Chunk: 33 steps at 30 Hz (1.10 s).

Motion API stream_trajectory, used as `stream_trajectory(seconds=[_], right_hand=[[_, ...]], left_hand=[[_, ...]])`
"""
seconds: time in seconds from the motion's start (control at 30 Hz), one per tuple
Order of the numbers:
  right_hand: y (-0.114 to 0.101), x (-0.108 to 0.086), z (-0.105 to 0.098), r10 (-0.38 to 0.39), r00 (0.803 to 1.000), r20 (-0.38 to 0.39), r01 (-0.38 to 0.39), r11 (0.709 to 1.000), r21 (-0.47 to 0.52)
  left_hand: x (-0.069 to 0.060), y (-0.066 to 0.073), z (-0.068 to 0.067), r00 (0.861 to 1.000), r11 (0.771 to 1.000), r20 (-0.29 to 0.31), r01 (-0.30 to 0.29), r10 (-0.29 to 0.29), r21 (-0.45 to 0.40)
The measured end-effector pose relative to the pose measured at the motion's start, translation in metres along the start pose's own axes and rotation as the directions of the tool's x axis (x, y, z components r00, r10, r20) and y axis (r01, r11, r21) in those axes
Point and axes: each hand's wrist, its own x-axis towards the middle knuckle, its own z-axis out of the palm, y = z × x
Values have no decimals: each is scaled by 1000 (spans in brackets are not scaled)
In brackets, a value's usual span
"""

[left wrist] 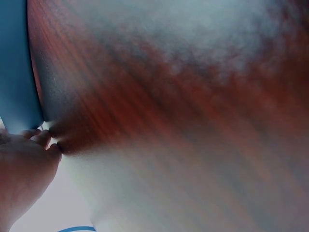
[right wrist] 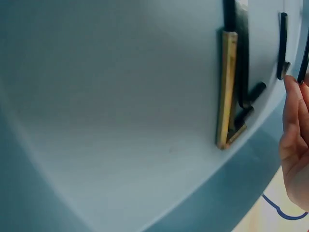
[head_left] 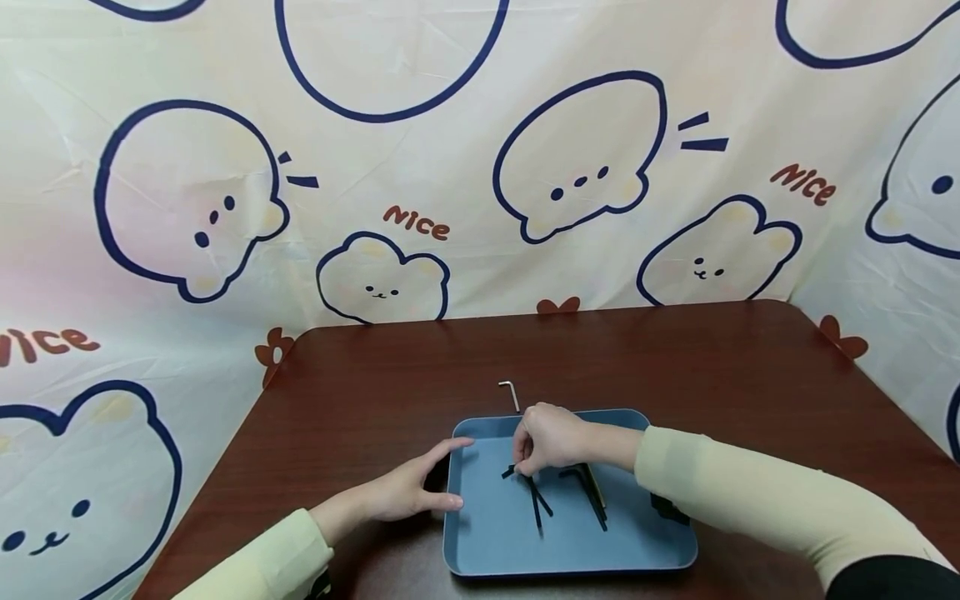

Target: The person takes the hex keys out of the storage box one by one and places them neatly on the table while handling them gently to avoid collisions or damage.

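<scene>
My right hand (head_left: 553,437) is over the blue tray (head_left: 480,546), its fingertips pinching a black hex key (right wrist: 305,60). Beneath those fingers another black hex key (right wrist: 283,41) lies in the tray; the hand partly covers this pair in the head view. To the right lie more black hex keys (head_left: 592,497) beside a brass-coloured one (right wrist: 228,87). My left hand (head_left: 401,492) is at the tray's left rim, thumb and index finger spread and touching the edge. Its other fingers are mostly hidden.
A silver hex key (head_left: 513,395) lies on the brown wooden table (head_left: 375,375) just behind the tray's far rim. A printed cloth (head_left: 465,175) with cartoon figures hangs behind the table and along its sides.
</scene>
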Motion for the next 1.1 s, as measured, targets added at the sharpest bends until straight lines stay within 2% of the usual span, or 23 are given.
stream_trajectory(seconds=[0.3,0.47,0.7,1.1], right_hand=[[-2,1,-12,3,999,46,-10,987,161],[-3,-1,-19,6,998,61,-19,978,206],[-2,-1,-27,18,999,51,-27,981,194],[-1,-3,-41,11,999,36,-18,983,181]], left_hand=[[0,-1,0,1000,1000,-4,-12,12,10],[1,0,0,1000,1000,2,-15,15,5],[0,1,0,1000,1000,4,-28,28,-3],[-1,2,0,1000,1000,5,-9,9,-21]])
